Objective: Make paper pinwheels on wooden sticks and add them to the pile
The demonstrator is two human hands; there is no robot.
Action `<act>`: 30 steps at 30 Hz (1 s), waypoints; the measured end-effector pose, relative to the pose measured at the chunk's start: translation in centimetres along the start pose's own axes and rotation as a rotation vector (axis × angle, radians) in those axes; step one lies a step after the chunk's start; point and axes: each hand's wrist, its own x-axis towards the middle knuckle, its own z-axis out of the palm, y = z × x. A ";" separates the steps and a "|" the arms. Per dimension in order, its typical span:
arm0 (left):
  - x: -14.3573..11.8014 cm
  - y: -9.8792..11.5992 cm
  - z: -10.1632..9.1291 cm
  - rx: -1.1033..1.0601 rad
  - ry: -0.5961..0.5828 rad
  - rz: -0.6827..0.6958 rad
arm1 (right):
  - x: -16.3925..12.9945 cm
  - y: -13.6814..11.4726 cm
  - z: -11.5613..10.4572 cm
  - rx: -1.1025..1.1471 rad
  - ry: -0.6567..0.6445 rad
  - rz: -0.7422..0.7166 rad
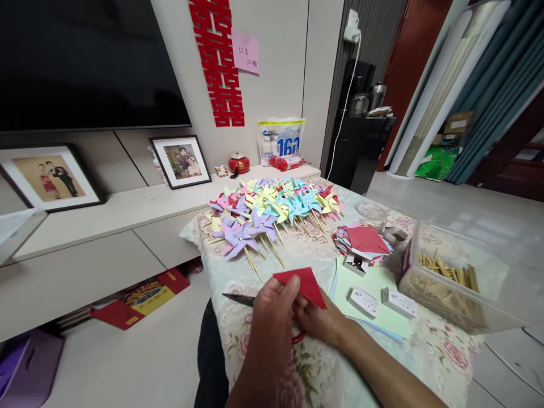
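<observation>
A red paper square (308, 283) is held up over the table between my two hands. My left hand (274, 300) pinches its near left side, thumb on top. Beneath the paper, the fingers of my right hand (312, 317) curl against its lower edge, partly hidden by the left hand. Scissors (238, 298) lie on the cloth under my hands, the dark blades pointing left and a red handle partly showing. Beyond my hands rests a large group of paper pinwheels (267, 204) on sticks, in purple, yellow, blue, pink and red.
A stack of coloured paper squares (365, 239) sits to the right, beside an open small box (356, 264) of fasteners. Two closed boxes (364, 302) lie on green paper sheets (340, 283). A clear plastic bin (442, 306) of wooden sticks stands at the right edge.
</observation>
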 end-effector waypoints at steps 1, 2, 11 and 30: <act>1.3 -0.2 0.1 0.028 0.007 0.031 | 0.0 0.8 -0.6 0.053 0.029 0.003; 2.6 -0.6 0.2 0.054 0.020 0.070 | 0.1 1.5 -1.2 0.123 0.072 0.030; 7.7 -5.2 -0.5 0.181 0.096 0.113 | 0.7 3.6 -4.8 0.642 0.475 0.376; 5.8 -4.4 0.0 -0.020 -0.180 0.028 | 0.9 2.7 -5.6 1.264 0.375 0.615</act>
